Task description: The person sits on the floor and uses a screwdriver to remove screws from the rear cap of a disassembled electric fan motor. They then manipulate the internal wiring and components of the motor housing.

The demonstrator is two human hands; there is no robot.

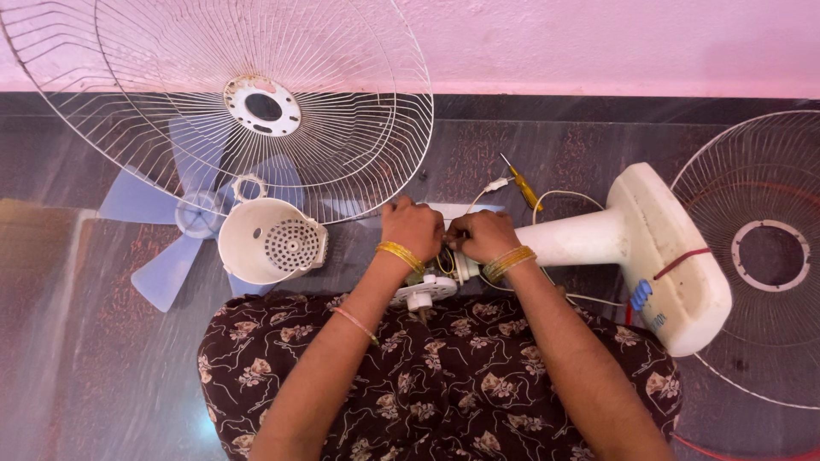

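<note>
White plastic fan stand (pixel 598 235) lies on its side across the lap, base (pixel 675 265) to the right with a small blue label. Left hand (pixel 412 226) and right hand (pixel 483 235) meet at the motor end (pixel 424 290), fingers curled on its wires; the exact pinch is hidden. A yellow screwdriver (pixel 523 186) lies just beyond the hands.

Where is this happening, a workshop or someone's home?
Probably a home floor rather than a workshop: dark stone floor against a pink wall, and fan parts spread about, such as the grille and blades.
</note>
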